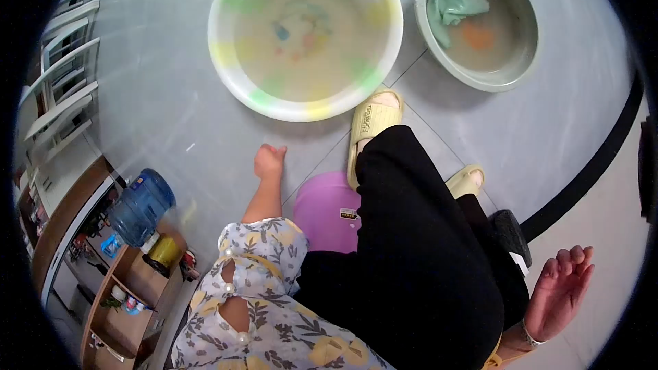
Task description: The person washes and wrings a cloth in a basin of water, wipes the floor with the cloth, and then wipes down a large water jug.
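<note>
My left hand [271,161] hangs in the air over the floor, its fingers curled in and the thumb to the right, with nothing seen in it. It is near a big white basin [229,89] with yellow and green patches, which holds cloudy water and blurred coloured shapes below the surface. At the lower right, my right hand [558,294] is held out palm showing, fingers loosely bent and apart, holding nothing. A grey-green basin [528,62] stands at the upper right. In its murky water lie a light green cloth [460,3] and something orange [478,35].
A purple stool [325,212] is under me, beside my black-trousered leg and yellow slippers [375,120]. To the left are a blue water bottle [142,202], a wooden shelf unit [140,281] and white chairs [65,89]. A black strip [582,178] crosses the floor on the right.
</note>
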`<state>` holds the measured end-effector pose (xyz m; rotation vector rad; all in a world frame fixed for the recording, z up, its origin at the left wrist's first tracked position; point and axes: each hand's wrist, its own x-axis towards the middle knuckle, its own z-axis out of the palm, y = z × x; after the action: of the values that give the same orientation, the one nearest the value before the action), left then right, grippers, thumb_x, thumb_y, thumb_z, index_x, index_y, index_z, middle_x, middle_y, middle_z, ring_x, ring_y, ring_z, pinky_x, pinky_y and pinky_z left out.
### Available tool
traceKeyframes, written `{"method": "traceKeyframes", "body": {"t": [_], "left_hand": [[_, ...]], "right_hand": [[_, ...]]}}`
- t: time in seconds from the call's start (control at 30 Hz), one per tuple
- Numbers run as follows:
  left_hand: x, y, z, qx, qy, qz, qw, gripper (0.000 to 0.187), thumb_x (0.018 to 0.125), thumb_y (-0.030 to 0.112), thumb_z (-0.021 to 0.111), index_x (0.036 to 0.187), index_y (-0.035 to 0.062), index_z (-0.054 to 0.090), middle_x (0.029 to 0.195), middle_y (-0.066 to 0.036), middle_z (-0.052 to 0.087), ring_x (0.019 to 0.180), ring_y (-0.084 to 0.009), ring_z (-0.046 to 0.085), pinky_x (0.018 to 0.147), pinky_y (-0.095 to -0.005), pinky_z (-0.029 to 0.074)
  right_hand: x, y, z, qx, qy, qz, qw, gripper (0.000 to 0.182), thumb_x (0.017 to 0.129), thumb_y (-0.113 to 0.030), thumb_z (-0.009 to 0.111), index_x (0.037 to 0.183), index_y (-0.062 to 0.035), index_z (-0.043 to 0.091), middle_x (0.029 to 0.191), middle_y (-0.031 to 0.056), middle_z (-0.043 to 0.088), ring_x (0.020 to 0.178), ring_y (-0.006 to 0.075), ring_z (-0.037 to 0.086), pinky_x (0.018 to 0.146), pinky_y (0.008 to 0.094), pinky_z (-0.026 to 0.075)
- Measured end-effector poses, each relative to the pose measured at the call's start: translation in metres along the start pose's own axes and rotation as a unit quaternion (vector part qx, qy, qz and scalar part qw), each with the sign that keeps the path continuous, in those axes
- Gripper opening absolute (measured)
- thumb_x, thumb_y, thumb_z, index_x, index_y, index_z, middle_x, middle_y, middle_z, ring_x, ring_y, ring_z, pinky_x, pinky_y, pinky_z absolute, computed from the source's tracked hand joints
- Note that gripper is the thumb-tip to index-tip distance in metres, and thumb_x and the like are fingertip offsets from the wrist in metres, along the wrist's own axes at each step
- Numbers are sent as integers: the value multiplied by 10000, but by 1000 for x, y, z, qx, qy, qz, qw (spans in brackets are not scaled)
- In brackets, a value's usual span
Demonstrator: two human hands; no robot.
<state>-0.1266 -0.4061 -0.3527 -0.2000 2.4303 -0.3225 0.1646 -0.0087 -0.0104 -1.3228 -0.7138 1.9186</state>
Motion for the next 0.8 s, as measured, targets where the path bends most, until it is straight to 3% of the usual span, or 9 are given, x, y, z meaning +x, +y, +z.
{"method": "traceKeyframes", "body": {"t": [0.17, 0.23, 0.37, 0.53, 0.67, 0.73, 0.8], "left_hand": [[23, -22, 34, -76, -5, 100, 992, 300, 707, 253, 748, 945, 116, 628, 946, -75, 641, 893, -284, 620, 766, -401, 498], [6, -12, 33, -112, 62, 216, 968, 334, 694, 165, 751, 994, 123, 610, 1004, -58, 600, 912, -265, 607, 767, -392, 498], [-19, 16, 24, -85, 89, 234, 964, 350, 698, 122, 745, 1010, 118, 588, 1056, -50, 558, 942, -246, 593, 753, -388, 497], [-22, 19, 31, -8, 80, 302, 950, 148, 769, 149, 676, 895, 98, 617, 896, -83, 610, 811, -288, 620, 684, -403, 504], [-19, 17, 34, 28, 73, 295, 952, 68, 813, 157, 608, 845, 102, 632, 847, -105, 620, 776, -314, 623, 675, -417, 502], [-13, 19, 33, 77, 47, 221, 971, 81, 826, 141, 567, 839, 96, 633, 895, -116, 630, 807, -324, 624, 692, -432, 495], [-11, 7, 33, 46, 61, 218, 973, 85, 829, 136, 561, 845, 93, 632, 911, -119, 635, 803, -326, 626, 697, -437, 493]], "right_hand": [[5, 4, 9, -4, -8, 0, 1000, 257, 999, -184, 413, 1176, 1, 440, 940, 42, 416, 784, 134, 379, 684, 268, 362], [6, 3, 10, -6, -11, 2, 1000, 245, 1000, -181, 409, 1165, -1, 434, 931, 42, 409, 776, 133, 371, 677, 268, 357], [8, 3, 17, -4, -10, 0, 1000, 231, 1000, -179, 406, 1149, -3, 428, 922, 39, 400, 766, 131, 359, 667, 267, 346], [4, 2, 29, 4, 4, 2, 1000, 222, 997, -176, 411, 1139, -5, 423, 918, 37, 394, 768, 132, 358, 666, 270, 342], [2, 2, 25, 7, -4, 1, 1000, 214, 996, -170, 413, 1131, -5, 420, 910, 37, 387, 768, 134, 357, 666, 272, 341], [3, 0, 26, 11, -16, 0, 1000, 212, 995, -168, 414, 1130, -5, 421, 906, 37, 386, 766, 133, 357, 665, 272, 341], [2, -1, 27, 11, 1, -6, 1000, 206, 994, -165, 415, 1127, -7, 422, 898, 34, 386, 755, 131, 357, 661, 271, 340]]}}
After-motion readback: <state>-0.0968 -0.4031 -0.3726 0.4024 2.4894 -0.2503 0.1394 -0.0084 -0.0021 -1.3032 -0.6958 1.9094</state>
